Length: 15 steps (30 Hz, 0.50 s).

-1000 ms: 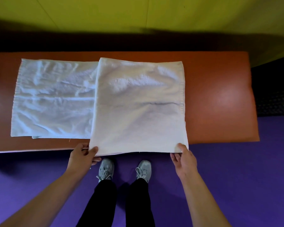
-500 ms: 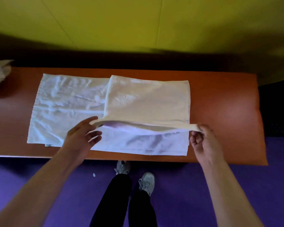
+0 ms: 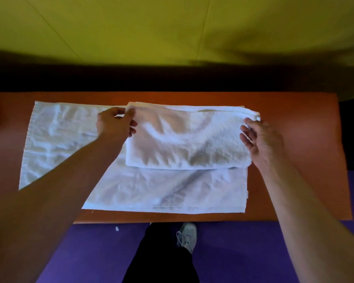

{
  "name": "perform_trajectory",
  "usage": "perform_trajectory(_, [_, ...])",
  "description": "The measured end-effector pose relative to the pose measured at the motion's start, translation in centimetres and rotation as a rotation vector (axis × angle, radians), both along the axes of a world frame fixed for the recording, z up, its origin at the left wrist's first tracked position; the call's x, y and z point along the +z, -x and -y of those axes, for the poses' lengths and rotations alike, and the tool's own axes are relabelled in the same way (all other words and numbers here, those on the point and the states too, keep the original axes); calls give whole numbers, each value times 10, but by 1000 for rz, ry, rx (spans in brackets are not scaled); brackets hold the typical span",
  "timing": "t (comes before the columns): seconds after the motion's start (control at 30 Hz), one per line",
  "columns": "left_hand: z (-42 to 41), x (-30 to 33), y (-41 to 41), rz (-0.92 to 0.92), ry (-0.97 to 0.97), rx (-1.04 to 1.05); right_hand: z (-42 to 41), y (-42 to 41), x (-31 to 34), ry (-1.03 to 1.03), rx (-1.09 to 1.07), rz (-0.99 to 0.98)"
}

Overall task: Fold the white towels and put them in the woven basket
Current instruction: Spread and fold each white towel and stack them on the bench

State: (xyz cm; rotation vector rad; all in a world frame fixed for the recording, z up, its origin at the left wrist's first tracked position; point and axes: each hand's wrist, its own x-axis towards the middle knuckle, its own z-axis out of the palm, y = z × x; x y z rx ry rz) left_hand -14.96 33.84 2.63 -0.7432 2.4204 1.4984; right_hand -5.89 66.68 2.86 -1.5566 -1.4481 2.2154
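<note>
While a flat towel [image 3: 55, 139] is lying on the orange table [image 3: 9, 156], the folded towel [image 3: 188, 144] upon it is being pinched at its far left corner by the left hand [image 3: 114, 124]; whether the right hand [image 3: 263, 139] is gripping the right edge cannot be told.

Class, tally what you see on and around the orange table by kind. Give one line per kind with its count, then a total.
White towels: 2, the folded towel and the flat towel under it
Hands: 2, the left hand and the right hand
Orange table: 1
Grey shoe: 1
Total: 6
</note>
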Motion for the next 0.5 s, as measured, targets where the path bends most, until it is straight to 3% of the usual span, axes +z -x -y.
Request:
perform_trajectory(0.27, [-2, -38, 36, 32, 90, -73, -3, 17, -31, -120, -4, 15])
perform_trajectory(0.37, [5, -45, 34, 66, 120, -158, 10, 18, -34, -327, 111, 30])
perform_trajectory(0.5, [26, -41, 3, 38, 241, -271, 60, 10, -32, -784, 557, 16])
